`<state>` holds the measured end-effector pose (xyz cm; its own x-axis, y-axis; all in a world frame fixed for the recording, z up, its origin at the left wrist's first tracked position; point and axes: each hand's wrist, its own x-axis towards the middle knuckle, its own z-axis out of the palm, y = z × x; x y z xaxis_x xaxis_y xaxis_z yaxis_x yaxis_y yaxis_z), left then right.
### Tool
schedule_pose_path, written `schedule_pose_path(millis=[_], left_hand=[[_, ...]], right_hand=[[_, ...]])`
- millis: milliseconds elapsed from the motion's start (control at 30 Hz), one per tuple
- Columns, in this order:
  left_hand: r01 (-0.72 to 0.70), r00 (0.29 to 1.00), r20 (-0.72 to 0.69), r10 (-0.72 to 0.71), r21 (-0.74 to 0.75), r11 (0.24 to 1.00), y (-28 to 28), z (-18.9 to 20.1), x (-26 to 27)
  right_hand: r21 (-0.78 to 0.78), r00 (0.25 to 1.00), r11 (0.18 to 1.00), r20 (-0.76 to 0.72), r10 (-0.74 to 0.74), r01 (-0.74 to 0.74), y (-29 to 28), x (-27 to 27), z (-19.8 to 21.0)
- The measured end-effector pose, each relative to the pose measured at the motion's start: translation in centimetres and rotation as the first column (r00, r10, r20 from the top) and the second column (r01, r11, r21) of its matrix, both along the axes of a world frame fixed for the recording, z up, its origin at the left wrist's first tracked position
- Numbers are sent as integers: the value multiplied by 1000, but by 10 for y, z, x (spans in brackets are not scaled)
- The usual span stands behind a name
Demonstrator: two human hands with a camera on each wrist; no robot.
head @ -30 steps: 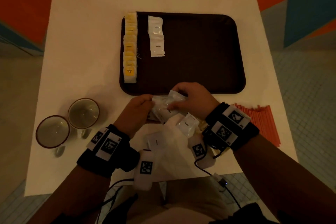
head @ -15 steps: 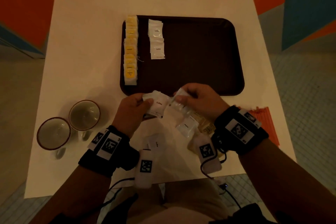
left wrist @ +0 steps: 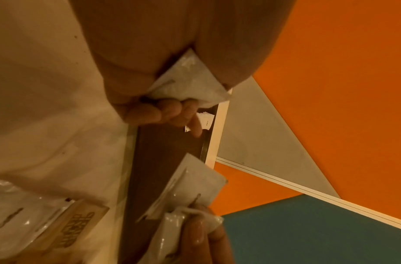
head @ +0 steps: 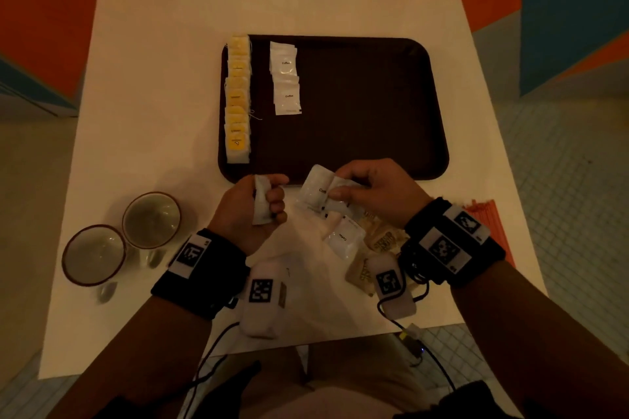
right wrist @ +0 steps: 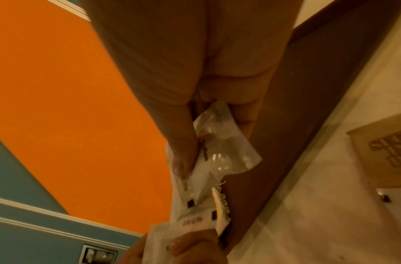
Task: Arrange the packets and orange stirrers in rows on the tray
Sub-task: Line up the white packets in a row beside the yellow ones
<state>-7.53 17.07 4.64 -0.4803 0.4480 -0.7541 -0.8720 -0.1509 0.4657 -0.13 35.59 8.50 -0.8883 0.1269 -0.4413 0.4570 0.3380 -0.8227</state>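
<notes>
A dark brown tray (head: 374,105) lies mid-table. On it run a row of yellow packets (head: 237,99) along the left rim and a shorter row of white coffee packets (head: 286,78) beside it. My left hand (head: 263,202) grips a white packet (left wrist: 190,85) just before the tray's near edge. My right hand (head: 357,187) pinches several white coffee packets (head: 318,189) at the same edge. More white packets (head: 343,240) and brown packets (head: 383,241) lie loose under my right wrist. Orange stirrers (head: 495,224) lie to the right, mostly hidden by that wrist.
Two cups (head: 151,219) (head: 93,253) stand on the white table (head: 153,61) at the left, near its front edge. The tray's right two thirds hold nothing. Tiled floor and orange and blue walls surround the table.
My hands have drawn apart: the left pulled one white packet out of the bunch and moved left with it. The right keeps the others, raised to the tray's near edge.
</notes>
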Motion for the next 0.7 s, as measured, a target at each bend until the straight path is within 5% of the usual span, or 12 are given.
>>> schedule_pose_path(millis=[133,467,600,700], left_hand=[[208,978,-18,-208,192,959,2,8,2],[469,877,-168,-451,92,878,11,17,10],[450,872,-205,-445,-23,893,13,12,14],[366,912,-181,-367,-42,930,11,6,13]], right_hand=[[-27,993,993,-17,118,-118,-1,-3,9],[250,910,883,-12,414,-398,-21,-22,15],[270,932,903,-50,360,-334,-26,-22,7],[113,993,988,-41,109,-104,-22,-18,4]])
